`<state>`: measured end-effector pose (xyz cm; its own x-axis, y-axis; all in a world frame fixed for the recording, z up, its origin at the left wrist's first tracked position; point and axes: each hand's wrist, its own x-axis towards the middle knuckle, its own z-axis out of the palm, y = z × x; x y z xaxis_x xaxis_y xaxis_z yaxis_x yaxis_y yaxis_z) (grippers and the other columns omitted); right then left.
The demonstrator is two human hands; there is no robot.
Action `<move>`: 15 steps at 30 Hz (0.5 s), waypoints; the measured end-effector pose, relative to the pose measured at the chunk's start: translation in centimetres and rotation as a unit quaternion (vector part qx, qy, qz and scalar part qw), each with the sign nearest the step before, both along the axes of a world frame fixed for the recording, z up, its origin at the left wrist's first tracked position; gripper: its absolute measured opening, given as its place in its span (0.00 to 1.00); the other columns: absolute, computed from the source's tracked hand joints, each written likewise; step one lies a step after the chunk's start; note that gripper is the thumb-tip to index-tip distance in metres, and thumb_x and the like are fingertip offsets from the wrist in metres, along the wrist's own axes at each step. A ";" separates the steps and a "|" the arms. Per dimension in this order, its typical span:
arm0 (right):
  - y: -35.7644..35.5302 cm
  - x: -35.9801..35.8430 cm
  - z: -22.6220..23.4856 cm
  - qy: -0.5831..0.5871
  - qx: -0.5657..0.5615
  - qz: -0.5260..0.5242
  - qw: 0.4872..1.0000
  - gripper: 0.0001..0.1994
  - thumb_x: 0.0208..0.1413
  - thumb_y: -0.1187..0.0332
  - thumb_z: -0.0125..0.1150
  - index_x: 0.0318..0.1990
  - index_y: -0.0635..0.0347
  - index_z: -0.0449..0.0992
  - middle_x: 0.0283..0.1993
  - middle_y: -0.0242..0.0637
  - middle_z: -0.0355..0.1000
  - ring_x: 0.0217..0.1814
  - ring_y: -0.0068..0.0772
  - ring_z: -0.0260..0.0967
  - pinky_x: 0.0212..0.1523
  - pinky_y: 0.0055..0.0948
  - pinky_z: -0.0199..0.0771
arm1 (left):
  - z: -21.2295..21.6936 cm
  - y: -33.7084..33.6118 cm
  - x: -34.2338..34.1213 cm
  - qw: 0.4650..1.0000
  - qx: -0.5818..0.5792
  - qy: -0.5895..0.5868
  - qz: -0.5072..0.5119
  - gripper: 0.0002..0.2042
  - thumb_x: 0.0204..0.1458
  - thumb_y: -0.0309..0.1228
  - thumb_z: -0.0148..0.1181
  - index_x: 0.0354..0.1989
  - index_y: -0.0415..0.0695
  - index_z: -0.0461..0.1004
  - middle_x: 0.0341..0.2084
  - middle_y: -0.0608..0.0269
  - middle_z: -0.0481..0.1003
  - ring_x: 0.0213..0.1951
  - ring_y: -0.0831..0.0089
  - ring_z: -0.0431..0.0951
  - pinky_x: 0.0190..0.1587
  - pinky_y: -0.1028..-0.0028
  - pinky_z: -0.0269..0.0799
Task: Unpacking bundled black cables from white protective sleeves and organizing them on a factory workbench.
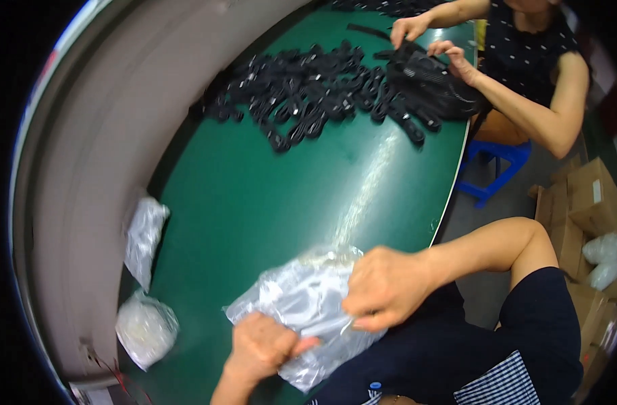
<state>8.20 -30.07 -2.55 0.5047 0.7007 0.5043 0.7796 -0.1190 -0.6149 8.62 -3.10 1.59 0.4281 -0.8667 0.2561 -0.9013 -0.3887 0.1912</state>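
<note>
A clear plastic bag [308, 287] lies crumpled and shiny at the near edge of the green table, close against my body. My left hand [260, 344] grips its near left side, fingers curled in and thumb pointing right. On the bag's right side my right hand [387, 289] is closed in a fist over the plastic, thumb low. The bag is partly spread between both hands, and glare hides what, if anything, is inside it.
Two more clear plastic bags, one long [145, 236] and one round [146, 329], sit along the left wall. Black coiled straps [308, 94] pile across the green table's [254, 196] far part. Far right, a co-worker handles a black mesh bag [433, 84] beside a blue stool [497, 169]; cardboard boxes [592, 196] stand right.
</note>
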 end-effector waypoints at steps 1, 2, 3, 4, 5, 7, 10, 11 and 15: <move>-0.6 1.2 -0.3 -0.048 0.015 -0.016 0.999 0.19 0.47 0.58 0.63 0.16 0.52 0.60 0.15 0.32 0.57 0.18 0.35 0.60 0.19 0.33 0.58 | 0.6 1.1 0.3 0.986 0.163 -0.020 0.041 0.22 0.40 0.43 0.68 0.09 0.52 0.59 0.07 0.69 0.58 0.13 0.68 0.62 0.17 0.70 0.55; -1.1 2.1 -0.6 -0.092 0.022 -0.020 0.995 0.21 0.48 0.57 0.63 0.15 0.53 0.59 0.15 0.32 0.55 0.17 0.35 0.57 0.19 0.33 0.56 | -0.2 2.2 1.0 0.996 0.022 -0.060 0.059 0.20 0.40 0.39 0.68 0.09 0.50 0.60 0.08 0.66 0.58 0.14 0.65 0.62 0.19 0.68 0.56; -1.9 2.8 -0.9 -0.103 0.016 -0.020 0.994 0.21 0.48 0.59 0.63 0.15 0.54 0.58 0.15 0.32 0.53 0.17 0.36 0.56 0.19 0.33 0.56 | -0.4 3.5 1.5 0.990 0.037 -0.081 0.110 0.20 0.38 0.34 0.68 0.10 0.47 0.60 0.10 0.63 0.58 0.16 0.64 0.61 0.20 0.67 0.56; -2.7 3.1 -0.7 -0.100 -0.013 -0.016 0.995 0.20 0.47 0.63 0.64 0.15 0.56 0.57 0.15 0.33 0.52 0.17 0.38 0.55 0.23 0.33 0.63 | -1.2 4.7 2.0 0.995 -0.020 -0.010 0.099 0.19 0.38 0.30 0.69 0.11 0.45 0.59 0.11 0.61 0.59 0.16 0.64 0.61 0.20 0.67 0.55; -2.9 3.2 0.2 -0.097 -0.015 -0.014 0.995 0.18 0.44 0.68 0.65 0.15 0.56 0.59 0.16 0.34 0.55 0.19 0.38 0.58 0.33 0.36 0.71 | -1.5 4.8 1.4 0.993 -0.040 0.025 0.105 0.19 0.37 0.28 0.69 0.11 0.45 0.59 0.12 0.61 0.59 0.16 0.63 0.60 0.20 0.66 0.55; -3.0 3.0 1.3 -0.062 -0.042 -0.026 0.997 0.09 0.42 0.71 0.65 0.23 0.58 0.69 0.24 0.34 0.62 0.28 0.37 0.64 0.47 0.42 0.70 | -1.9 5.0 0.6 0.969 -0.107 0.104 0.198 0.09 0.39 0.23 0.66 0.20 0.39 0.68 0.18 0.58 0.67 0.23 0.59 0.68 0.26 0.65 0.65; -2.3 2.5 1.8 -0.048 -0.068 -0.042 0.996 0.10 0.40 0.71 0.66 0.32 0.59 0.72 0.28 0.35 0.63 0.32 0.38 0.64 0.50 0.42 0.67 | -0.4 3.3 -0.2 0.946 -0.184 0.020 0.267 0.16 0.40 0.22 0.63 0.41 0.39 0.74 0.39 0.52 0.73 0.43 0.57 0.72 0.45 0.64 0.68; -2.1 2.1 1.7 -0.048 -0.073 -0.050 0.995 0.13 0.40 0.70 0.67 0.36 0.59 0.73 0.30 0.35 0.64 0.34 0.37 0.64 0.51 0.43 0.66 | 0.3 2.4 -0.5 0.959 -0.161 0.000 0.233 0.17 0.40 0.25 0.64 0.42 0.39 0.74 0.40 0.52 0.73 0.44 0.57 0.72 0.45 0.63 0.68; -1.0 0.5 1.9 -0.021 -0.116 -0.036 0.992 0.17 0.40 0.67 0.69 0.38 0.60 0.73 0.30 0.35 0.63 0.33 0.39 0.63 0.49 0.40 0.65 | 0.7 -2.9 -2.2 0.984 -0.098 0.088 0.119 0.22 0.39 0.36 0.67 0.44 0.41 0.73 0.40 0.55 0.72 0.43 0.59 0.72 0.44 0.64 0.67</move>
